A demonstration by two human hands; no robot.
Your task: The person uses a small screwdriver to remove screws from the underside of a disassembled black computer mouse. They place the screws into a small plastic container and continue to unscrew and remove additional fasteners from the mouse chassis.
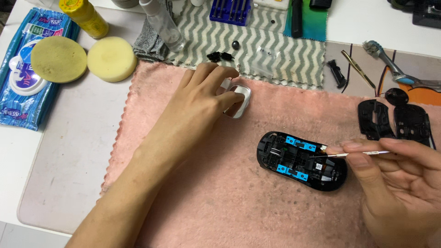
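Note:
An opened black computer mouse base [301,160] with blue inner parts lies on a pink towel [220,197]. My right hand [395,183] pinches thin metal tweezers [353,155] whose tip reaches into the mouse base. My left hand [204,103] rests further back on the towel, its fingers on a small silver metal dish [240,100]. What the dish holds is hidden by my fingers.
Two black mouse shell pieces [395,120] lie at the right. A toothbrush [390,64], brass tweezers [358,69], a blue screwdriver bit set [229,10], small black parts [220,56], a clear spray bottle [163,23], two yellow sponges [111,59], a yellow bottle [85,16] and a blue wipes pack [23,78] sit behind and left.

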